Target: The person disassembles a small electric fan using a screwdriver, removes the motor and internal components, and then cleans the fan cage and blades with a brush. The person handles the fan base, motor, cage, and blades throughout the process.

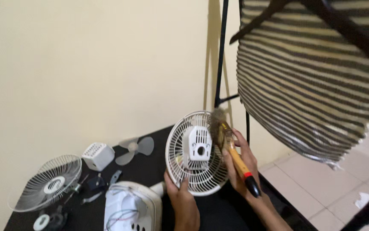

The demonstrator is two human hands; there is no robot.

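My left hand (180, 194) grips the lower rim of a white round fan grille (193, 171), held upright over a black table (218, 209). My right hand (242, 164) holds a paintbrush (235, 158) with a yellow, red and black handle. Its dusty bristles press against the grille's upper right side, beside the white square hub.
On the table lie a second wire grille (47, 182), a small white vented cover (98, 156), translucent fan blades (135, 149), a white fan base (131, 207) with wires, and small metal parts. A striped cloth (312, 77) hangs on a black rack at the right, above a tiled floor.
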